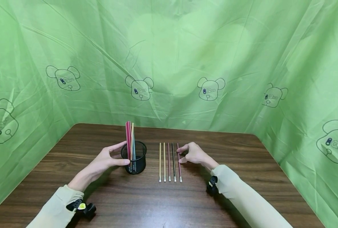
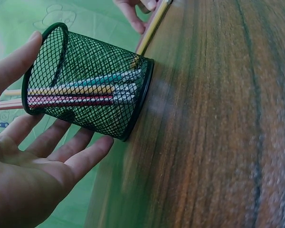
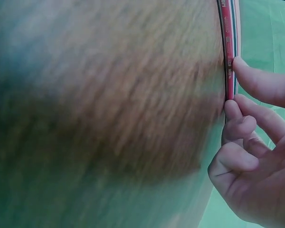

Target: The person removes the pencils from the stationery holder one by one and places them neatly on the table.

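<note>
**Five pencils (image 1: 169, 163) lined up, a bundle of pencils (image 1: 128, 136) in the mesh cup (image 1: 140, 166)**

The work appears partway: five pencils lie side by side near the centre of the head view, spaced slightly apart with white ends level toward the bottom, while several more lean in the cup just left of them. The row looks neatly formed except perhaps at its right end, where the right hand (image 1: 195, 154) is busy; the bundle seems yet to be dealt with.

That hand's thumb and forefinger touch the rightmost pencil (image 1: 180, 172) at separate points along its length, outstretched rather than wrapped round it. The left hand (image 1: 104, 160) grips the cup from its left side, thumb at the rim.

The cup is black wire mesh, round, with thick smooth bands at rim and base. The pencils are slim and straight: two yellowish, two dark red and one black in the row; red, yellow and blue tones in the bundle. The counter (image 1: 169, 202) is brown, streaky woodgrain with a soft sheen; behind it hangs creased green cloth (image 1: 171, 57) with line-drawn bear heads.
</note>
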{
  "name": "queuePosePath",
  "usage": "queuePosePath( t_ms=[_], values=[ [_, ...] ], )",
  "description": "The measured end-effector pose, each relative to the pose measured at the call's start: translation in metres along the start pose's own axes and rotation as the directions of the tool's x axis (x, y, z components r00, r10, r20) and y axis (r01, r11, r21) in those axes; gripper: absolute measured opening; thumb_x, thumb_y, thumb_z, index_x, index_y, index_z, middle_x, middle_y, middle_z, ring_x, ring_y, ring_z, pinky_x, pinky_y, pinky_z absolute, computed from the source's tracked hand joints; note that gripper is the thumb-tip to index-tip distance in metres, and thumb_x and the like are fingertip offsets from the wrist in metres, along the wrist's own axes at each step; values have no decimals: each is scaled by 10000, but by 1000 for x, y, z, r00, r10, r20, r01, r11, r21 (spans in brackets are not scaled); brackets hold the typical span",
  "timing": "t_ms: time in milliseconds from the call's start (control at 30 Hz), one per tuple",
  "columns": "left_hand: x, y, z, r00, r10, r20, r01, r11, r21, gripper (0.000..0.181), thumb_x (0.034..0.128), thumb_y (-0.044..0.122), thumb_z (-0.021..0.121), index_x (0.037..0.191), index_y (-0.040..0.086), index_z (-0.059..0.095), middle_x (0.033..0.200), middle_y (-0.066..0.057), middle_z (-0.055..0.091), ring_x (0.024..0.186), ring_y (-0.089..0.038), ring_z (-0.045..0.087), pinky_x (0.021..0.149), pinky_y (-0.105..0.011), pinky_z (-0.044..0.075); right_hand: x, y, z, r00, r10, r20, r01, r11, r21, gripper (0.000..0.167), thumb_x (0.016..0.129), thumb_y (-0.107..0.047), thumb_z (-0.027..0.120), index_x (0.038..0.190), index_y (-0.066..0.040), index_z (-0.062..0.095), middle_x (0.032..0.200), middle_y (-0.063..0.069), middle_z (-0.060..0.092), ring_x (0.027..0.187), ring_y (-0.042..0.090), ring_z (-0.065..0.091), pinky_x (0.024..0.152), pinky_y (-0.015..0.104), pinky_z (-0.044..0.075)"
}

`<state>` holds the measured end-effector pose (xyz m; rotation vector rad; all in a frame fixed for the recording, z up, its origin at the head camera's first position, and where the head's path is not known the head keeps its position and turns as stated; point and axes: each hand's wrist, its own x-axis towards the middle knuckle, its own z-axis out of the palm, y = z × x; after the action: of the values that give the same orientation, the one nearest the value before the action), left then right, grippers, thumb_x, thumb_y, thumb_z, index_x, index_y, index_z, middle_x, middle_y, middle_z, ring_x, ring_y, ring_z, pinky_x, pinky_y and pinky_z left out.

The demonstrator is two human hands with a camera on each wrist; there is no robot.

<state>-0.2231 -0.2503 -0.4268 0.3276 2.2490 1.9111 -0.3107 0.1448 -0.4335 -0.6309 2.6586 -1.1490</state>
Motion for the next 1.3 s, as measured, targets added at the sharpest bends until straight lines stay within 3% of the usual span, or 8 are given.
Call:
queuePosePath(
  t_ms=[267, 600, 800, 1300],
  values=[
    [0, 0, 0, 1000, 11, 0, -11, 1000, -3, 867, 894, 146, 854, 1636, 138, 405, 1543, -201, 514, 1309, -350, 587, 1030, -286, 420, 1, 0, -1, 1000, -5, 2, 5, 1000, -13, 433, 752, -35, 927, 1165, -4, 800, 1072, 65, 791, 1188, 299, 662, 1116, 497, 418],
    [0, -1, 0, 1000, 15, 3, -15, 1000, 19, 860, 903, 162, 849, 1638, 151, 404, 1536, -169, 532, 1309, -286, 586, 1062, -342, 397, 1, 4, 0, 1000, 1, -2, -1, 1000, -14, 452, 735, -54, 944, 1164, -26, 806, 1055, 48, 791, 1165, 281, 674, 1109, 499, 424],
    [1, -2, -1, 1000, 8, -3, -8, 1000, 13, 871, 891, 154, 858, 1638, 172, 410, 1524, -131, 551, 1299, -237, 595, 1031, -277, 426, 0, 4, -1, 1000, 14, -5, -14, 1000, -8, 449, 742, -61, 944, 1170, -39, 808, 1071, 46, 791, 1168, 276, 673, 1113, 497, 422],
    [1, -2, -1, 1000, 6, 3, -6, 1000, -10, 864, 900, 144, 850, 1639, 155, 403, 1531, -171, 532, 1271, -255, 619, 1002, -267, 459, -6, -6, -3, 999, 40, -22, -40, 999, 21, 443, 769, -39, 925, 1194, -30, 796, 1059, 53, 793, 1220, 286, 653, 1144, 512, 387]
  ],
)
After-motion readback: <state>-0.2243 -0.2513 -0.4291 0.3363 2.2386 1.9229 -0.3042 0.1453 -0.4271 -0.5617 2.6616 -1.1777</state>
